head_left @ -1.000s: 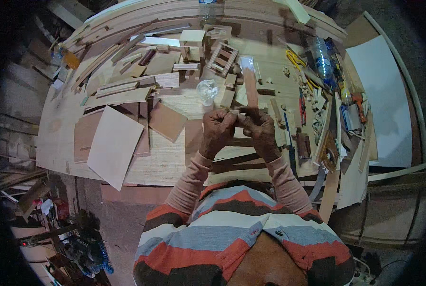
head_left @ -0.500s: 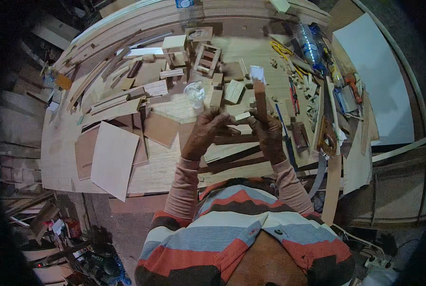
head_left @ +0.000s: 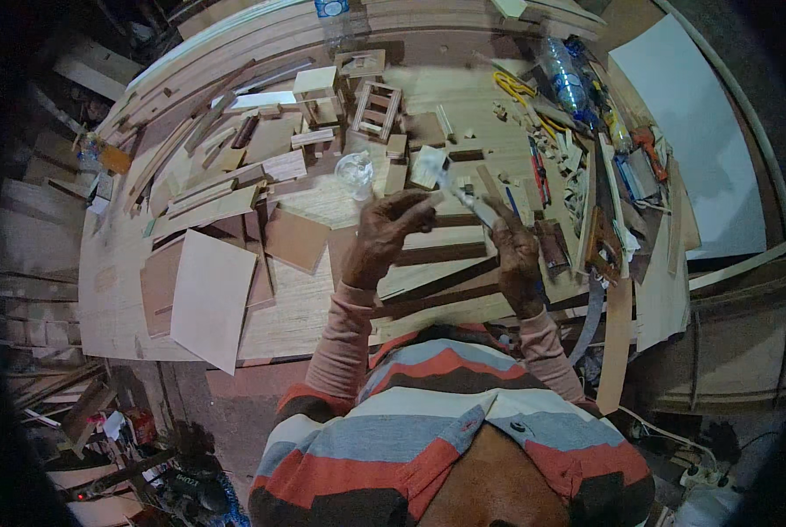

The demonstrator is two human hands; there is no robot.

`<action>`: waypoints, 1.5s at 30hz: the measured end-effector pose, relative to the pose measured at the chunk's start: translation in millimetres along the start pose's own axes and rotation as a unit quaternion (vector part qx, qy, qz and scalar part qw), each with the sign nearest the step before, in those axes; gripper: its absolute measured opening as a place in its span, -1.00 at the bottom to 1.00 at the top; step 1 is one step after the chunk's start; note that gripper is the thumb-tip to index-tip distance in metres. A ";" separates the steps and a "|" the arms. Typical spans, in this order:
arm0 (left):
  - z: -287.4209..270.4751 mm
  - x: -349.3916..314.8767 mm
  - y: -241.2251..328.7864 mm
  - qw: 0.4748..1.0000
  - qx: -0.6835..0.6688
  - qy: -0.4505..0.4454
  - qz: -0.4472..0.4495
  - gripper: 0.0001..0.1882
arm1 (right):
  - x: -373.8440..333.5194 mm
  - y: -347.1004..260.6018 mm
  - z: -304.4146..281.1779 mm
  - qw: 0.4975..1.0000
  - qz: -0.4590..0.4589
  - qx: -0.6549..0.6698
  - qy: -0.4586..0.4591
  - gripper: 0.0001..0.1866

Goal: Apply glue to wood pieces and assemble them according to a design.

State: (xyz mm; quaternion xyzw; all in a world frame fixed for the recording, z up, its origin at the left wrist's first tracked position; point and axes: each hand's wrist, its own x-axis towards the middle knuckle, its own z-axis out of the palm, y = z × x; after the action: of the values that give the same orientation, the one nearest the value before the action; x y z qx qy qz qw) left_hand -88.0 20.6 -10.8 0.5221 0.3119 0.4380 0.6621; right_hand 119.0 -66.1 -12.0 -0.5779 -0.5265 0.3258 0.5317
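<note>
My left hand [head_left: 380, 241] is closed, pinching a small pale wood piece [head_left: 426, 200] between thumb and fingers; the piece is blurred and partly hidden. In my right hand [head_left: 516, 259] is a flat stick [head_left: 475, 205] whose far end is coated in something white. That coated end points up and left, close above the wood piece; I cannot tell whether they touch. Just beyond my left hand stands a clear plastic cup [head_left: 355, 172] with white stuff in it. Dark and pale wood strips [head_left: 437, 255] lie on the table between my forearms.
Small wooden frames [head_left: 377, 111] and a box-like wooden piece [head_left: 316, 84] stand farther back. Thin boards [head_left: 213, 294] lie at left. To the right are a handsaw [head_left: 602, 250], a plastic bottle [head_left: 567, 83], a yellow cord [head_left: 517, 92] and wood scraps.
My hands have moved apart; my right hand has gone slightly right and down. The stick has swung from upright to leaning left, its white end now near the wood piece in my left hand.
</note>
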 end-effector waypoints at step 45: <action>-13.9 6.2 -12.1 0.987 -0.055 0.132 0.068 -0.75 | 13.3 -16.8 -19.2 0.987 -0.070 -0.124 -0.067 -0.66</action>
State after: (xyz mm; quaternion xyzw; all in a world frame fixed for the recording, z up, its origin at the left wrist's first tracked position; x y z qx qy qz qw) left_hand -94.4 31.2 -25.8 0.4423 0.3355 0.5635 0.6118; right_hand 135.8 -60.6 10.8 -0.5779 -0.6367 0.2574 0.4409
